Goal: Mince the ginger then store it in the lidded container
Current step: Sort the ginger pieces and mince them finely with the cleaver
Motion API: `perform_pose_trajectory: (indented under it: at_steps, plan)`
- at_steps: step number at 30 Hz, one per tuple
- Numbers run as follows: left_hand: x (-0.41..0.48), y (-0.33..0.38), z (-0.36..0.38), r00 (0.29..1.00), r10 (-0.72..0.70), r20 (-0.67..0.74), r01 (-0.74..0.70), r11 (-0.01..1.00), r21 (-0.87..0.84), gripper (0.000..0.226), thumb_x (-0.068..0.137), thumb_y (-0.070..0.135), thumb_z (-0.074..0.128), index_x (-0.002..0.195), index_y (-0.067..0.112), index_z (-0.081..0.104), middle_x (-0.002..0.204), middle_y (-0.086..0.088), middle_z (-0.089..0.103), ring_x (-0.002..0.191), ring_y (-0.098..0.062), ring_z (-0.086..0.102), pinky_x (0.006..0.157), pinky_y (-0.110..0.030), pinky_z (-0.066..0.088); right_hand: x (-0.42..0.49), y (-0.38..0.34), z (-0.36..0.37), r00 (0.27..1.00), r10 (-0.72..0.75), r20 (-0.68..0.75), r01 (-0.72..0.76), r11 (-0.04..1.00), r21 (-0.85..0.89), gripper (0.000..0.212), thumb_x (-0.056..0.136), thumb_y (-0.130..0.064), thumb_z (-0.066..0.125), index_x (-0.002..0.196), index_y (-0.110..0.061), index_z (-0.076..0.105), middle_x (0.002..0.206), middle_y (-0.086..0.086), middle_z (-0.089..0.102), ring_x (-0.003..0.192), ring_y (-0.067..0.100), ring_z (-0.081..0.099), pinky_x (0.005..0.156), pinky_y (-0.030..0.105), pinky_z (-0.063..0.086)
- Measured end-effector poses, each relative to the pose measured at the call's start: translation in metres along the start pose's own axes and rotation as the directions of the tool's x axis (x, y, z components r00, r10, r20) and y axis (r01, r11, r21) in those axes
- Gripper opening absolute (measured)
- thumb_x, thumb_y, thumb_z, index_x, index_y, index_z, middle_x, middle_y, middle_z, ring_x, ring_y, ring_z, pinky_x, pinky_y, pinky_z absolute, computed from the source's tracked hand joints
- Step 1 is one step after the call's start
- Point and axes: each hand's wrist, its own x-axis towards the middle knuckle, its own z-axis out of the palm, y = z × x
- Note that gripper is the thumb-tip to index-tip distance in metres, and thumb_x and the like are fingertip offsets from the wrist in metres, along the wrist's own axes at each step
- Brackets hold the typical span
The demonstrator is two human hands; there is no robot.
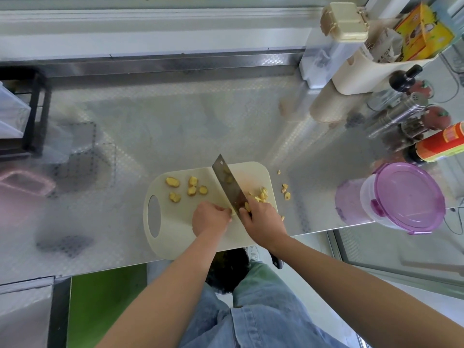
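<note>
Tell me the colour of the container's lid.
Translucent purple lid, seen best in the head view.

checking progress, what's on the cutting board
Ginger slices on the left, chopped ginger on the right, cleaver between. The left hand and right hand mostly hide the piece being cut.

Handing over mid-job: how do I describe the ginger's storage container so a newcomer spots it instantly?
Start at the steel counter and go right from the cutting board to the near right corner. There stands a round clear tub with a purple lid, just in front of a red-labelled bottle. It alone is wide and purple-topped; its neighbours are tall and narrow.
</note>
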Motion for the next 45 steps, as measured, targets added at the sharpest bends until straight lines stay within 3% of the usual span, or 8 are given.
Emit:
perform_pose_trajectory:
  at_steps: [4,15,20,25,37,45]
  plan:
    - [-0.003,0.001,-0.001,1.000,0.018,-0.009,-0.018,0.999,0.037,0.016,0.076,0.031,0.071,0.071,0.018,0.077,0.065,-0.001,0.067,0.069,-0.021,0.064,0.054,-0.023,0.035,-0.008,0.002,-0.004,1.000,-0.022,-0.010,0.022,1.000,-0.002,0.022,0.098,-0.028,0.041,0.109,-0.014,0.054,0.072,0.003,0.051,0.067,0.025,0.047,0.054,0.030,0.032]
    - [-0.001,0.001,-0.001,1.000,0.031,0.003,-0.031,0.999,0.030,0.017,0.078,0.031,0.069,0.075,0.017,0.078,0.070,-0.003,0.070,0.072,-0.024,0.065,0.056,-0.024,0.038,-0.011,0.000,0.005,1.000,0.002,0.019,-0.001,0.999,-0.054,0.023,0.098,-0.031,0.039,0.108,-0.016,0.053,0.074,0.003,0.054,0.067,0.026,0.051,0.056,0.032,0.039]
    - [0.001,0.001,0.000,0.999,0.043,-0.006,-0.043,0.998,0.037,0.018,0.077,0.034,0.070,0.078,0.018,0.078,0.075,-0.003,0.072,0.076,-0.024,0.067,0.059,-0.024,0.040,-0.011,0.003,0.003,1.000,0.014,0.012,-0.014,1.000,-0.016,0.019,0.097,-0.029,0.041,0.094,-0.014,0.051,0.063,0.000,0.046,0.061,0.026,0.047,0.050,0.030,0.029]
    - [-0.002,0.002,-0.002,0.998,0.057,-0.001,-0.057,0.996,0.065,0.017,0.078,0.033,0.069,0.075,0.017,0.078,0.070,-0.003,0.069,0.067,-0.023,0.062,0.049,-0.025,0.034,-0.008,0.003,0.001,1.000,0.002,0.030,-0.001,1.000,-0.013,0.019,0.097,-0.030,0.041,0.092,-0.014,0.051,0.067,0.004,0.052,0.061,0.024,0.051,0.048,0.027,0.029]
    - [-0.003,0.004,-0.004,0.998,0.054,0.014,-0.055,0.997,0.062,0.021,0.075,0.029,0.068,0.059,0.016,0.071,0.058,-0.003,0.063,0.059,-0.024,0.058,0.043,-0.021,0.028,-0.007,-0.003,0.007,0.999,0.011,0.046,-0.006,0.995,-0.101,0.017,0.099,-0.032,0.038,0.098,-0.017,0.048,0.074,0.001,0.052,0.067,0.025,0.052,0.063,0.037,0.050]
    - [-0.004,0.002,-0.006,0.998,0.057,0.027,-0.059,0.996,0.066,0.018,0.073,0.026,0.066,0.061,0.015,0.071,0.056,-0.001,0.061,0.059,-0.023,0.059,0.045,-0.023,0.031,0.001,-0.005,0.011,0.998,0.050,-0.028,-0.049,0.998,0.028,0.028,0.098,-0.030,0.040,0.117,-0.013,0.052,0.073,0.006,0.056,0.065,0.025,0.051,0.050,0.030,0.035]
